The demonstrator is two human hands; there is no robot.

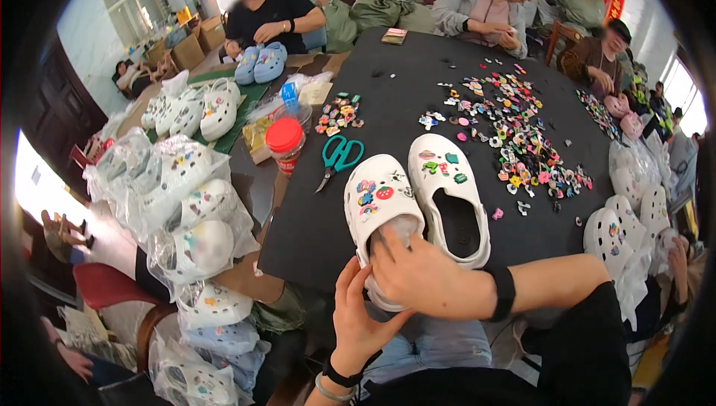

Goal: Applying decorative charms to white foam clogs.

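Two white clogs lie on the black table before me, toes pointing away. Colourful charms dot the uppers of the left clog [377,190] and the right clog [446,175]. My left hand [359,324] curls round the heel side of the left clog, thumb and fingers gripping it. Bent fingers of my right hand [425,275] reach into that clog's opening, partly hidden by it. A pale, translucent piece [403,225] shows at those fingers; its kind is unclear. The right clog stands beside it, untouched. Teal-handled scissors [339,158] lie left of the clogs.
Loose charms [522,119] spread over the table's right half; a smaller charm pile [339,113] lies left. A red-lidded jar [285,141] stands at the table's left edge. Bagged white clogs [198,212] are stacked at left, more clogs [615,231] at right. Several people sit around the table.
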